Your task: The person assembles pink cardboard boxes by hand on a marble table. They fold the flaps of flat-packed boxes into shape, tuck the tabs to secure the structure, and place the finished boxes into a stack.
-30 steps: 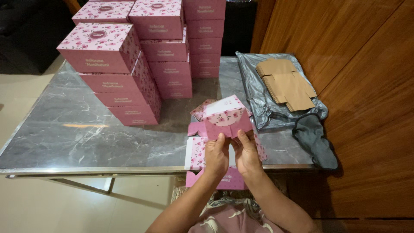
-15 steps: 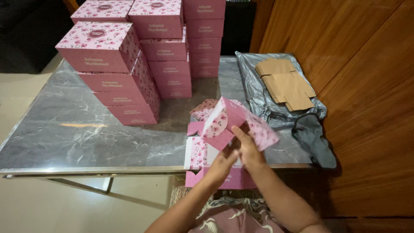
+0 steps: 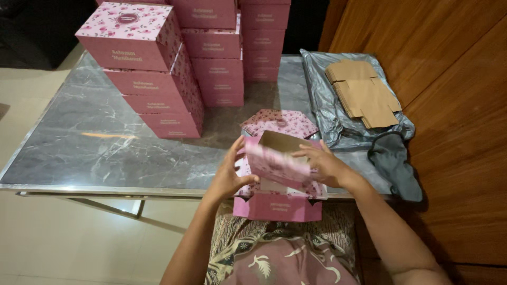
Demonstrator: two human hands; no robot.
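Box (image 3: 277, 158) now raised into open shape, brown inside showing; half second ago it was flat folded sheet. Box above flat blanks (image 3: 280, 203) at near table (image 3: 105, 153) edge. Left hand (image 3: 231, 171) grips left wall, right hand (image 3: 323, 164) holds right wall, fingers curled. Finished boxes (image 3: 158, 68) stacked behind.

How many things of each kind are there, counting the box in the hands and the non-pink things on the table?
Half-folded pink box, held by left hand and right hand: 1
Brown flat cardboard pile: 1
Grey plastic bag: 1
Dark grey fabric piece: 1
Total: 4
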